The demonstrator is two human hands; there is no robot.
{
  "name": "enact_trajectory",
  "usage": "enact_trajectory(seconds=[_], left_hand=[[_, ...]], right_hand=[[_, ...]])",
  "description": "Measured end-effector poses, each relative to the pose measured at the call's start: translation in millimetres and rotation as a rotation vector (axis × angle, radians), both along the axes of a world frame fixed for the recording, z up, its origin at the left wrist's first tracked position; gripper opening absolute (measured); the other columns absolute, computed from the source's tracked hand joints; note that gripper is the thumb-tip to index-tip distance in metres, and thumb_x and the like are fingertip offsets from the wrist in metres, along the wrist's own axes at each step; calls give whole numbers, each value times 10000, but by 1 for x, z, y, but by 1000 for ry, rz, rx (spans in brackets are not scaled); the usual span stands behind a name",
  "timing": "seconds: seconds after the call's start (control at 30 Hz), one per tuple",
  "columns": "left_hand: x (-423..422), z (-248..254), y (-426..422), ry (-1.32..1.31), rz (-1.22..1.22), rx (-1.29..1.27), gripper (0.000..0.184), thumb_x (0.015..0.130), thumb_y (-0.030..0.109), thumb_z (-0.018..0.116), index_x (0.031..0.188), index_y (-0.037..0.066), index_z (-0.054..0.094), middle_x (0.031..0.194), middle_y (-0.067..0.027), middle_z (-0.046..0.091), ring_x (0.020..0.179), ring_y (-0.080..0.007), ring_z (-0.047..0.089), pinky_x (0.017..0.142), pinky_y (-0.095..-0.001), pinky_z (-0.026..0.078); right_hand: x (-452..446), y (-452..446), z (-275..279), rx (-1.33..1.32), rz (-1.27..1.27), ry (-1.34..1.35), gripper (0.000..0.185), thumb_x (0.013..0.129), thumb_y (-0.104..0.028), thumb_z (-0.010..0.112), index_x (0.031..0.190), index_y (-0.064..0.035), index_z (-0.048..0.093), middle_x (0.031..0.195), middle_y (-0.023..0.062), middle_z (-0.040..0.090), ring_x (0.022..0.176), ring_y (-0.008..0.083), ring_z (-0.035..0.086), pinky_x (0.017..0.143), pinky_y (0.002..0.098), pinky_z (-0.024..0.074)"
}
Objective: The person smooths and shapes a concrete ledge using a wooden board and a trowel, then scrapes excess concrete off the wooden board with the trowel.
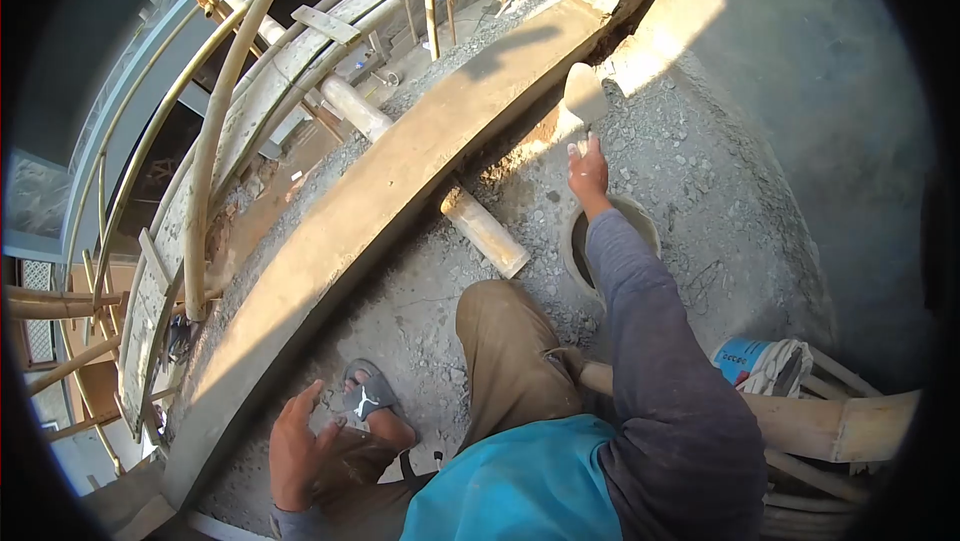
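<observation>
My right hand is closed around the handle of a trowel, its pale rounded blade pointing away beside the ledge. Partly covered by my right forearm, a round bucket stands on the rough floor; its contents are hard to make out. Down at the lower left, my left hand holds nothing, its fingers apart, in front of my bent leg and close to the ledge. A low plastered ledge runs diagonally from lower left to upper right, sunlit along its top.
A pipe stub sticks out of the ledge's inner side. Bamboo scaffolding and planks stand beyond it. Rubble covers the floor at right. Behind my right arm are a blue-and-white tub and a thick bamboo pole.
</observation>
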State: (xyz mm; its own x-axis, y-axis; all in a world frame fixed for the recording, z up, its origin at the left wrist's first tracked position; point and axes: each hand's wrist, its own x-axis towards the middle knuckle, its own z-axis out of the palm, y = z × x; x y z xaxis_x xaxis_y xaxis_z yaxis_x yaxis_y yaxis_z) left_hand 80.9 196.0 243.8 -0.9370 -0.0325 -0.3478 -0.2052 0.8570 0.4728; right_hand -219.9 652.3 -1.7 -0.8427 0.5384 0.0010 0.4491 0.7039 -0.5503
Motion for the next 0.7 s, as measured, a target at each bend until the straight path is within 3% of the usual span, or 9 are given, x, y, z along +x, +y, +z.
enact_trajectory(seconds=[0.27, 0.43, 0.63, 0.7], left_hand=[[-23, -28, -16, -149, 75, -91, 521, 706, 96, 713, 1198, 8, 569, 929, -181, 630, 839, -301, 619, 776, -369, 486], [-48, -31, -11, -191, 79, -77, 533, 705, 98, 728, 1203, 12, 559, 971, -179, 629, 891, -317, 617, 785, -379, 486], [-63, -40, -6, -193, 47, -63, 537, 703, 62, 717, 1212, 6, 555, 962, -180, 628, 871, -309, 612, 785, -376, 485], [-67, -40, -5, -184, 34, -67, 544, 700, 29, 706, 1221, 4, 551, 954, -181, 630, 854, -303, 609, 783, -373, 486]], right_hand=[[-66, 58, -23, 86, 129, 58, 549, 875, -331, 617, 1331, -82, 439, 1128, 260, 601, 1038, 433, 574, 878, 460, 454], [-82, 74, -19, 31, 117, -39, 582, 861, -310, 626, 1356, -80, 422, 1135, 249, 600, 1055, 406, 576, 880, 456, 452], [-83, 87, -22, 26, 192, 41, 554, 862, -279, 627, 1338, -58, 453, 1151, 259, 594, 1072, 408, 571, 896, 429, 449], [-83, 90, -27, 15, 245, 106, 570, 882, -361, 617, 1343, -70, 450, 1176, 255, 588, 1083, 409, 570, 912, 419, 449]])
